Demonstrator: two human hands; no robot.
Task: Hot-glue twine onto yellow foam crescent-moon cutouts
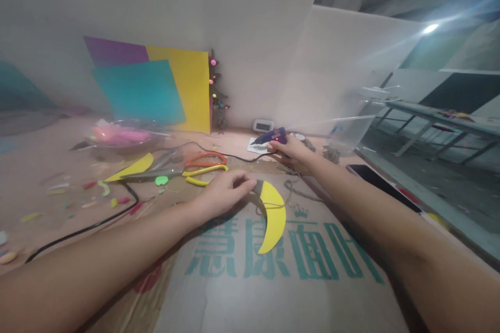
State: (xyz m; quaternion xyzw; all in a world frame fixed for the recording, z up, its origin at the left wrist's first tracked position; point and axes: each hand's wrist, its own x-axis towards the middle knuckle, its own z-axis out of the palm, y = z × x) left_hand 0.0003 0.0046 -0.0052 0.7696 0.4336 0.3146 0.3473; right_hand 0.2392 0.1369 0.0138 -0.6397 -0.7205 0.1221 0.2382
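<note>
1. Well, broadest of all is the green-lettered sack (pixel 273 302), spread flat under the work.
2. Against the wall lean purple (pixel 117 52), teal (pixel 136 93) and yellow sheets (pixel 195 88).
3. The yellow crescent (pixel 276 221) lies over the sack, its long axis running away from the person, bulge to the right. The left hand (pixel 228 192), much the nearer, pinches its dark far tip from the left.
4. Beyond and to the right, the right hand (pixel 291 148) grips the glue gun (pixel 275 136), its nozzle pointing left over a white card (pixel 252 149), apart from the crescent.
5. Thin string (pixel 275 206) crosses the crescent.
</note>
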